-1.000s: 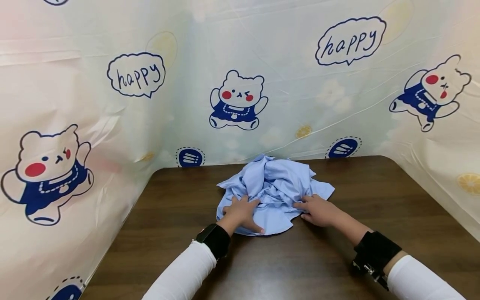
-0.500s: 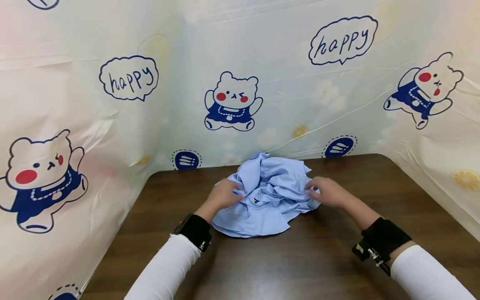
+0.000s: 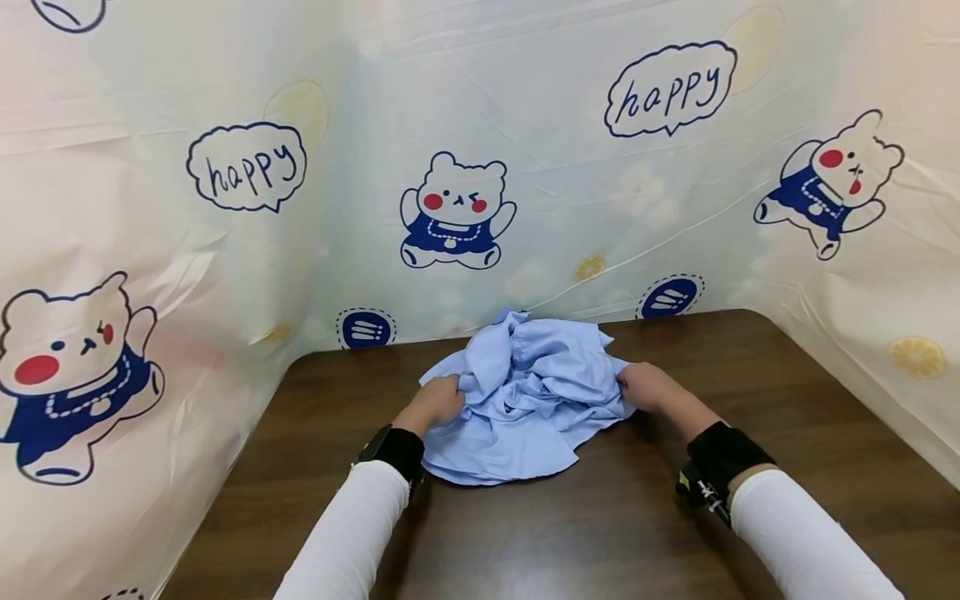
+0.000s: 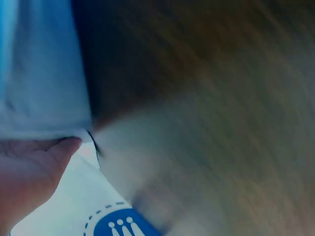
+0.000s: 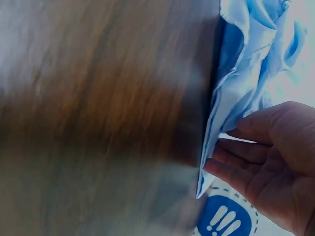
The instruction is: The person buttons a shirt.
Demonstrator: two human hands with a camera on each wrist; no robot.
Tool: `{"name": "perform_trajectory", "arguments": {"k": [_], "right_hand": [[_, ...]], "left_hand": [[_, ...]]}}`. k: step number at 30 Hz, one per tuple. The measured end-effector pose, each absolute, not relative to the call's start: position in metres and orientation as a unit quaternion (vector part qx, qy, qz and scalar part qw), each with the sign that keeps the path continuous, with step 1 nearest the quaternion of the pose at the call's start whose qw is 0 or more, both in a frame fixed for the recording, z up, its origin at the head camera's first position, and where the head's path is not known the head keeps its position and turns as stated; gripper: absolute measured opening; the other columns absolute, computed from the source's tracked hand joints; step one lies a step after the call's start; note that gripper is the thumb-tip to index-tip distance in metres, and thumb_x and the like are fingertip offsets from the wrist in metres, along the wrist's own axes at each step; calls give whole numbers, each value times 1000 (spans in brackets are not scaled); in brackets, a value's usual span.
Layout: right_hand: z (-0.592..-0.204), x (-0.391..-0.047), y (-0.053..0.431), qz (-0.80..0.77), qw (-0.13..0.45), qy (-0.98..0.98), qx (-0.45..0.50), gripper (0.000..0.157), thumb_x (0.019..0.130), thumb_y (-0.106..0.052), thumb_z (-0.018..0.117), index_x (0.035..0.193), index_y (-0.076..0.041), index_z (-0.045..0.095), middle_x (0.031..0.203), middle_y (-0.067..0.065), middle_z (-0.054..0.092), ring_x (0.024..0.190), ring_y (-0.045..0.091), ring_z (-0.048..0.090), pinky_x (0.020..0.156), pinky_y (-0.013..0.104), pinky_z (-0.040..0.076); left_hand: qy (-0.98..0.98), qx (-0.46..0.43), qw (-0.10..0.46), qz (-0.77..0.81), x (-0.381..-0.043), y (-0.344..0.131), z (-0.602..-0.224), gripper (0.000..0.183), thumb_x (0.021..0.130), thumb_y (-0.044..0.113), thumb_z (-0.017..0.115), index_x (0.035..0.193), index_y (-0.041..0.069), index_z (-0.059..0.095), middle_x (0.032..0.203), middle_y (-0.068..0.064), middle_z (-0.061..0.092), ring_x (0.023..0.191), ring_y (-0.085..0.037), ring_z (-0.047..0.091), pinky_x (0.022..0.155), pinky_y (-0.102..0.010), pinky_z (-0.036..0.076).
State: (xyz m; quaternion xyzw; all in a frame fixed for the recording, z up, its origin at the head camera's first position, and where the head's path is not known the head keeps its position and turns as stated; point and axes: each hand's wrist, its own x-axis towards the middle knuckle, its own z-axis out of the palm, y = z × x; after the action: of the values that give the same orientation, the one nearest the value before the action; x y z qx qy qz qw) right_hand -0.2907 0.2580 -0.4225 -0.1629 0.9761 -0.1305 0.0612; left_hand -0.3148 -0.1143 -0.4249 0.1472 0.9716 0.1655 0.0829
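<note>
We see a light blue cloth heaped on the far middle part of a dark brown table, between the two hands. The cloth looks thin and softly crumpled: rounded folds and sharp little creases pile up in the middle and at the back, while its near side spreads into a smoother, flatter flap with a curved edge and a pointed corner. A small dark patch shows among the folds, too small for us to make out.

At the cloth's left side, the left hand pinches its edge; from the left wrist we see the thumb at a straight border of fabric, but the other fingertips are hidden. At the opposite side, the right hand holds a narrow, layered edge between thumb and fingers, with rippled folds hanging beside it.

The tabletop has streaky wood grain, a dull sheen and rounded far corners. Both wrists wear broad black bands, above smooth white sleeves. Around the table we see a pale, creased backdrop, printed with outlined bears, cloud-shaped "happy" bubbles, citrus slices and round blue badges.
</note>
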Motion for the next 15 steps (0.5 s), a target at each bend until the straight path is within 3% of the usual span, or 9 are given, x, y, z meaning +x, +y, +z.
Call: {"name": "perform_trajectory", "arguments": {"k": [6,11,15], "right_hand": [[-428,-291,268,-101,34,984,-144,16,88,-2,54,74,-4,60,67,5,52,62,22,50,62,38,45],[-428,-294,275,-87,56,988,-113,15,90,-6,55,77,-2,62,69,6,53,63,22,51,61,37,46],[-424,-291,279,-64,62,990,-105,17,90,-6,55,76,0,61,67,7,52,60,22,51,58,35,46]], "left_hand": [[983,119,105,96,-317,-129,-426,27,98,16,48,107,-3,64,109,-16,64,94,-27,59,86,-44,48],[986,77,128,71,-319,-146,-425,31,97,20,49,110,-4,65,114,-18,62,95,-28,56,85,-45,48],[989,52,122,72,-320,-166,-426,37,97,22,49,115,-6,64,121,-24,58,106,-34,55,89,-49,47]]}}
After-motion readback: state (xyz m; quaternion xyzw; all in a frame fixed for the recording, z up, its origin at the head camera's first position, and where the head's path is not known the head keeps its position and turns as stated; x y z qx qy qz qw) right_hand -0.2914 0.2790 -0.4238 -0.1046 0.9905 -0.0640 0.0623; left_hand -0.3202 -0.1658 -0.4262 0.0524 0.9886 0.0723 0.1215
